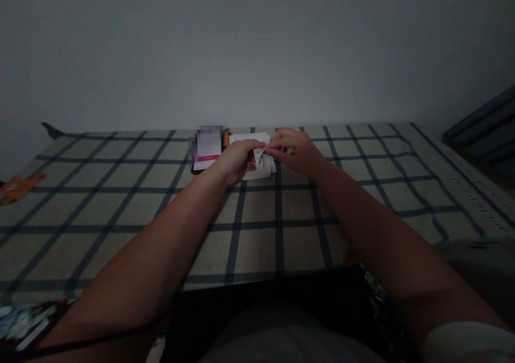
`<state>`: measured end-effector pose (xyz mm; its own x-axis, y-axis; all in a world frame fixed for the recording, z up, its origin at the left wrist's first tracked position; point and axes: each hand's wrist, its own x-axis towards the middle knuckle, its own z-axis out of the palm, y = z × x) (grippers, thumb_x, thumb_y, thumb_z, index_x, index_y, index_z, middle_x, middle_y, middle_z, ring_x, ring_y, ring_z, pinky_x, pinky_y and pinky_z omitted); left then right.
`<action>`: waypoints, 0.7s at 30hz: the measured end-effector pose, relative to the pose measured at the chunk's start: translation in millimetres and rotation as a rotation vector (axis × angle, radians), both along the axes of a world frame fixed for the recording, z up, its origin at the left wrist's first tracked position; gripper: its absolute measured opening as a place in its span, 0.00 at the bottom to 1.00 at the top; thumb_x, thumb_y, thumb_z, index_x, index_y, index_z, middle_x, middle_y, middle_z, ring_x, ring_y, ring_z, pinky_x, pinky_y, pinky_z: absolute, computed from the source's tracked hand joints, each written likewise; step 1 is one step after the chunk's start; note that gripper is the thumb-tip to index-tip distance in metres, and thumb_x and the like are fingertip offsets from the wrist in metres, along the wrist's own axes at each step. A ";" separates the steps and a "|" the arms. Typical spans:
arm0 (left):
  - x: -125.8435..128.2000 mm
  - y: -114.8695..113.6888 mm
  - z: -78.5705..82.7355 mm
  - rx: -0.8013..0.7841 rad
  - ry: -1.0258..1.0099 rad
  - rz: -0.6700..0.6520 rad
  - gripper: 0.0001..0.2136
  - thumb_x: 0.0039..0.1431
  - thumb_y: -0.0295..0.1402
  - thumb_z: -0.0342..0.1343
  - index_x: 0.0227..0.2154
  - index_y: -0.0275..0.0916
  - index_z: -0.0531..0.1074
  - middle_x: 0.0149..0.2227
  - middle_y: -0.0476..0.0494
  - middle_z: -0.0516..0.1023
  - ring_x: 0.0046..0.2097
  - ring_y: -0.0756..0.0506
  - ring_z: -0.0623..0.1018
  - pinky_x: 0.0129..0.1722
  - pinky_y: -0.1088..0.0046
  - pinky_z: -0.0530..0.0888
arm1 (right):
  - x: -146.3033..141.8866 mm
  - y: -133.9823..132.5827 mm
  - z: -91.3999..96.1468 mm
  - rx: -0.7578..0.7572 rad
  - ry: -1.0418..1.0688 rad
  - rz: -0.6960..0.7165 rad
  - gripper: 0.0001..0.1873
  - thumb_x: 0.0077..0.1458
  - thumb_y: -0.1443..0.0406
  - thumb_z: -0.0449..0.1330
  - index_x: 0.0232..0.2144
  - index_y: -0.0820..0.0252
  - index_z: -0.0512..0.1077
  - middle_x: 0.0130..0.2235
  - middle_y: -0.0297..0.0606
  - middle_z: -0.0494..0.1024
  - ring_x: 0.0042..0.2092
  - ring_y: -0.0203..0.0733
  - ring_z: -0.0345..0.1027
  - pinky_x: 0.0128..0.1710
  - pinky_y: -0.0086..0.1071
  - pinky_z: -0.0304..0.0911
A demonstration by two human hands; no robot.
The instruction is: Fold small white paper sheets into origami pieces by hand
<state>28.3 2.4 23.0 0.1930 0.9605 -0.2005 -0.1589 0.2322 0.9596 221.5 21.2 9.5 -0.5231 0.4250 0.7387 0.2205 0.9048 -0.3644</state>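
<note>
- The left hand [240,158] is closed lightly around a small white piece [259,156], with the thumb on top; if this grip is too tight, the piece may be crushed, because it seems thin and soft.
- The right hand [293,149] pinches a narrow end of the same piece between thumb and forefinger. If it pulls while the left does not yield, the end could tear or slip out.
- The white piece is between the two hands, just above white sheets [265,173] on the table. Being of similar colour, it may be difficult to find if it drops there.
- The sheets lie partly under the hands; a low wrist could drag them or make a fold.
- Just beside the left hand lies a phone-like device [207,153], and a small orange thing [227,138] is near it; a sideways elbow or wrist might push them.
- The checked cloth [298,202] could shift if a forearm presses and slides.
- The light is dim, so small slips may be noticed late.
</note>
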 end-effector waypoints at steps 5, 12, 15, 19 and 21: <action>0.4 -0.5 0.9 -0.005 -0.015 -0.012 0.04 0.43 0.30 0.62 0.23 0.37 0.73 0.22 0.51 0.67 0.23 0.53 0.63 0.20 0.76 0.53 | 1.1 -0.5 1.9 -0.063 -0.022 -0.021 0.19 0.68 0.50 0.61 0.36 0.55 0.83 0.35 0.37 0.80 0.37 0.39 0.70 0.39 0.35 0.64; -1.3 4.8 -4.7 0.056 -0.036 -0.044 0.07 0.44 0.33 0.65 0.23 0.37 0.73 0.22 0.50 0.68 0.22 0.53 0.62 0.18 0.75 0.52 | 2.6 -0.5 1.4 -0.071 0.017 -0.035 0.17 0.66 0.50 0.64 0.37 0.55 0.84 0.36 0.37 0.79 0.36 0.38 0.70 0.37 0.34 0.64; -2.5 7.2 -6.7 0.106 -0.026 -0.034 0.08 0.44 0.34 0.66 0.23 0.37 0.73 0.21 0.50 0.67 0.21 0.53 0.63 0.18 0.75 0.51 | 3.5 0.7 -0.2 -0.077 0.016 -0.045 0.15 0.65 0.52 0.65 0.39 0.55 0.84 0.37 0.37 0.78 0.36 0.37 0.69 0.35 0.33 0.64; -4.2 7.8 -5.9 0.181 -0.014 -0.013 0.10 0.46 0.37 0.66 0.22 0.37 0.72 0.21 0.51 0.65 0.21 0.53 0.62 0.18 0.75 0.52 | 4.9 4.0 -3.4 -0.045 0.010 -0.037 0.11 0.65 0.56 0.65 0.43 0.55 0.83 0.39 0.37 0.76 0.36 0.37 0.68 0.36 0.32 0.66; -4.2 5.9 -3.7 0.194 0.002 -0.006 0.10 0.47 0.37 0.66 0.23 0.37 0.72 0.20 0.52 0.64 0.21 0.53 0.62 0.18 0.76 0.53 | 5.3 5.4 -4.5 -0.026 0.015 -0.033 0.09 0.65 0.59 0.66 0.44 0.54 0.83 0.40 0.37 0.75 0.37 0.37 0.68 0.37 0.33 0.66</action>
<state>24.1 8.3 19.3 0.1985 0.9800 -0.0122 -0.1558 0.0438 0.9868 226.8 26.6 5.0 -0.4976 0.4609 0.7348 0.2450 0.8873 -0.3907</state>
